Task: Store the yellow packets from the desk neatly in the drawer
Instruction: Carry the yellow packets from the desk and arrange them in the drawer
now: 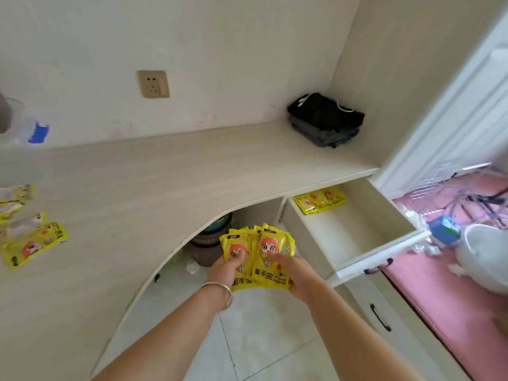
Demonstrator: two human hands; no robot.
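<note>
Both hands meet at lower centre of the frame over the floor, holding a small stack of yellow hand-warmer packets (258, 257) between them. The left hand (226, 270), with a bangle (220, 294) on its wrist, grips the stack's left side with the thumb on the front face. The right hand (295, 276) grips the right side, thumb also on top. The packets stand with their long axis pointing up the frame, fanned slightly at the top.

The open drawer (357, 237) lies to the right and a little above the hands, so the right hand is nearer to it. A few packets (319, 199) already lie flat at its far end, their long axis running across. More packets (33, 243) remain on the desk (165, 182) at the far left edge, blurred, perhaps four or five. Judging from this, the stack goes right into the drawer next.
</note>
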